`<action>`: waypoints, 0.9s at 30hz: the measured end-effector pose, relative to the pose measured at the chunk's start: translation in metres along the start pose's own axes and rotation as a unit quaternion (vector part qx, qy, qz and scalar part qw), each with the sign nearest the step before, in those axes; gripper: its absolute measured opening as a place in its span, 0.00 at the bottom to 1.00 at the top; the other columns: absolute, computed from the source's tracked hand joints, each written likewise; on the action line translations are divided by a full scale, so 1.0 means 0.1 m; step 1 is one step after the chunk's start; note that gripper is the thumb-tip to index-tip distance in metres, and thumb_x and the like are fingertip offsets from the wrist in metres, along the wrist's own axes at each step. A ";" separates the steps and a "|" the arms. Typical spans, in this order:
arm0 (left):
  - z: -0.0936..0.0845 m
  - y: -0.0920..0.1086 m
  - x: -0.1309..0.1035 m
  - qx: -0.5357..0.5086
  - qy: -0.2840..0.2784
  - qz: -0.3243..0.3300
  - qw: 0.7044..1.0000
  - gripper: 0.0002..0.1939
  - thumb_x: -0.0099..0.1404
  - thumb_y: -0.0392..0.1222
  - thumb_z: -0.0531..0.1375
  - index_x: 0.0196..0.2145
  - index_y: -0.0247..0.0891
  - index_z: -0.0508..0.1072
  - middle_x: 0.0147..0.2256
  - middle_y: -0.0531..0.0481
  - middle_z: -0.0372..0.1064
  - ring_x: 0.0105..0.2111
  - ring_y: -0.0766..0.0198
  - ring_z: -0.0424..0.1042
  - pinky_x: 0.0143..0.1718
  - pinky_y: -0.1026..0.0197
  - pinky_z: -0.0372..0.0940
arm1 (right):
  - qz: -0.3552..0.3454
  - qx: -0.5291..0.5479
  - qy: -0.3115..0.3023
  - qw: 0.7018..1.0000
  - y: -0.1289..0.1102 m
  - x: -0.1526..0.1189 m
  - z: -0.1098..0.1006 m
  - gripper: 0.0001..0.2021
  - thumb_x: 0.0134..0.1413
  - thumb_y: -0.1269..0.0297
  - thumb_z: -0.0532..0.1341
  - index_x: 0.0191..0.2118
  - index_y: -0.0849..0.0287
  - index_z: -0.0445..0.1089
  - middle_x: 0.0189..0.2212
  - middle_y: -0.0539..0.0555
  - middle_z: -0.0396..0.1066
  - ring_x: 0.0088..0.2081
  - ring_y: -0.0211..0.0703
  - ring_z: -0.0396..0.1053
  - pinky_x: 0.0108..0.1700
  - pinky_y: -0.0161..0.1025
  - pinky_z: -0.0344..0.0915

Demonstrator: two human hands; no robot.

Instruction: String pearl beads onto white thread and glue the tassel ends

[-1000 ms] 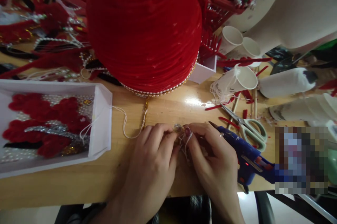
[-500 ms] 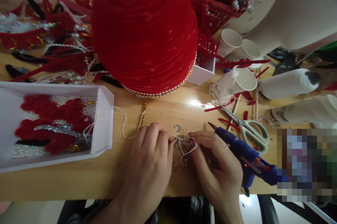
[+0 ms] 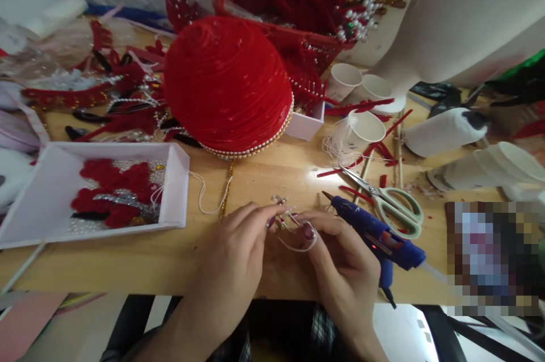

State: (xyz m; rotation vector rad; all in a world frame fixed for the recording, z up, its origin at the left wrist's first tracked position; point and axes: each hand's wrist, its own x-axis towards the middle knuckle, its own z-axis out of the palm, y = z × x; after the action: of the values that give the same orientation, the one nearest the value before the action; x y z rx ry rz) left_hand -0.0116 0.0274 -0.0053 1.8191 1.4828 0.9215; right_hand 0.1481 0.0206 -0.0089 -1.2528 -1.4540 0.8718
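Head view. We see the left hand and the right hand meeting low over the near edge of the wooden desk. Both grips are closed by the fingertips on a small beaded wire ornament, a thin, glinting piece with tiny pale beads; its exact form is too small to tell. A loop of white string hangs from it and curves under the right index finger, whose nail is painted dark red.

Just right of the grip lies a blue plastic glue gun, nozzle pointing toward the ornament, its body touching the desk. Beyond it rest scissors with pale green handles and steel blades, among scattered red stick offcuts. Farther right and back, white paper cups lie tipped or stand upright.

Directly behind the grip sits a domed red velvet hat, ribbed in fine horizontal bands and rimmed with a row of small pearl beads. A slack white thread lies on the desk between hat and left hand.

Left of the grip, well apart, a shallow white paper tray holds fuzzy red trimmings on a bed of pearls with a silver glitter strip.
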 end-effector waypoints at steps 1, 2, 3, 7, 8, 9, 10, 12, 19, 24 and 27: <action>-0.01 0.02 -0.01 -0.014 -0.008 -0.013 1.000 0.17 0.70 0.28 0.48 0.46 0.43 0.72 0.39 0.51 0.78 0.40 0.62 0.78 0.42 0.60 0.72 | 0.005 0.020 0.003 1.000 -0.01 -0.01 0.00 0.10 0.64 0.74 0.60 0.42 0.51 0.75 0.37 0.48 0.79 0.41 0.37 0.76 0.43 0.33 0.73; -0.02 0.05 -0.03 -0.023 -0.015 -0.031 0.999 0.17 0.70 0.29 0.48 0.45 0.43 0.73 0.37 0.51 0.77 0.39 0.62 0.78 0.41 0.59 0.73 | 0.013 0.037 0.006 0.999 -0.02 -0.02 -0.01 0.10 0.64 0.74 0.60 0.41 0.51 0.76 0.37 0.48 0.79 0.42 0.37 0.76 0.43 0.32 0.74; -0.03 0.07 -0.06 -0.028 -0.024 -0.051 0.998 0.16 0.71 0.30 0.48 0.45 0.42 0.72 0.37 0.51 0.77 0.38 0.61 0.77 0.41 0.58 0.73 | 0.019 0.052 0.011 0.998 -0.02 -0.03 -0.01 0.09 0.64 0.73 0.61 0.41 0.51 0.76 0.38 0.48 0.79 0.41 0.37 0.76 0.42 0.31 0.74; -0.05 0.15 -0.16 -0.024 -0.083 -0.101 0.991 0.18 0.73 0.36 0.47 0.55 0.43 0.68 0.47 0.46 0.76 0.48 0.57 0.75 0.49 0.53 0.71 | 0.027 0.083 0.025 0.996 -0.02 -0.10 -0.05 0.07 0.63 0.72 0.62 0.38 0.53 0.76 0.36 0.49 0.78 0.37 0.35 0.75 0.38 0.28 0.72; -0.04 0.16 -0.18 -0.020 -0.093 -0.098 0.991 0.18 0.73 0.36 0.47 0.56 0.43 0.67 0.51 0.45 0.75 0.52 0.56 0.74 0.51 0.51 0.69 | 0.028 0.088 0.023 0.995 -0.02 -0.11 -0.06 0.07 0.63 0.71 0.62 0.38 0.53 0.76 0.36 0.49 0.78 0.37 0.35 0.75 0.38 0.28 0.72; -0.03 0.17 -0.19 -0.018 -0.100 -0.092 0.991 0.19 0.73 0.35 0.47 0.56 0.43 0.67 0.53 0.45 0.74 0.54 0.55 0.72 0.53 0.50 0.68 | 0.027 0.095 0.020 0.995 -0.01 -0.13 -0.06 0.06 0.63 0.71 0.62 0.38 0.53 0.76 0.35 0.49 0.78 0.37 0.35 0.75 0.38 0.28 0.72; -0.02 0.19 -0.19 -0.018 -0.105 -0.085 0.991 0.18 0.73 0.35 0.47 0.55 0.43 0.68 0.54 0.45 0.74 0.55 0.55 0.72 0.54 0.49 0.67 | 0.028 0.103 0.019 0.994 -0.01 -0.14 -0.07 0.06 0.63 0.71 0.62 0.37 0.53 0.76 0.34 0.49 0.78 0.37 0.35 0.75 0.39 0.29 0.72; 0.01 0.20 -0.18 -0.025 -0.105 -0.082 0.991 0.17 0.72 0.34 0.47 0.52 0.41 0.70 0.52 0.46 0.75 0.53 0.55 0.73 0.54 0.50 0.67 | 0.033 0.121 0.020 0.992 -0.01 -0.17 -0.08 0.05 0.62 0.70 0.63 0.37 0.54 0.76 0.34 0.49 0.78 0.36 0.35 0.75 0.37 0.29 0.73; 0.01 0.23 -0.17 -0.063 -0.077 -0.095 0.990 0.11 0.71 0.36 0.51 0.44 0.40 0.73 0.45 0.47 0.78 0.45 0.57 0.77 0.48 0.55 0.69 | 0.035 0.142 0.035 0.989 -0.04 -0.22 -0.10 0.04 0.61 0.68 0.65 0.35 0.55 0.76 0.33 0.49 0.76 0.31 0.35 0.72 0.31 0.30 0.71; -0.03 0.28 -0.18 -0.068 -0.048 -0.073 0.994 0.10 0.70 0.35 0.53 0.43 0.40 0.73 0.43 0.48 0.78 0.42 0.59 0.78 0.43 0.57 0.69 | 0.018 0.115 0.032 0.993 -0.07 -0.20 -0.11 0.05 0.62 0.67 0.64 0.34 0.55 0.75 0.33 0.49 0.74 0.32 0.35 0.70 0.33 0.31 0.69; -0.01 0.28 -0.19 -0.085 -0.032 -0.064 0.994 0.09 0.69 0.35 0.54 0.42 0.40 0.73 0.41 0.51 0.78 0.40 0.61 0.78 0.41 0.60 0.69 | 0.008 0.111 0.030 0.993 -0.08 -0.21 -0.11 0.05 0.63 0.68 0.63 0.34 0.55 0.75 0.34 0.49 0.73 0.33 0.35 0.70 0.34 0.31 0.69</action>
State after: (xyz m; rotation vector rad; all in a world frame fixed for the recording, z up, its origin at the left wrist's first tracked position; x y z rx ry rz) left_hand 0.0004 0.0039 0.0157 1.5989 1.4183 0.8892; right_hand 0.1560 -0.0020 -0.0031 -1.1169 -1.2642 0.9707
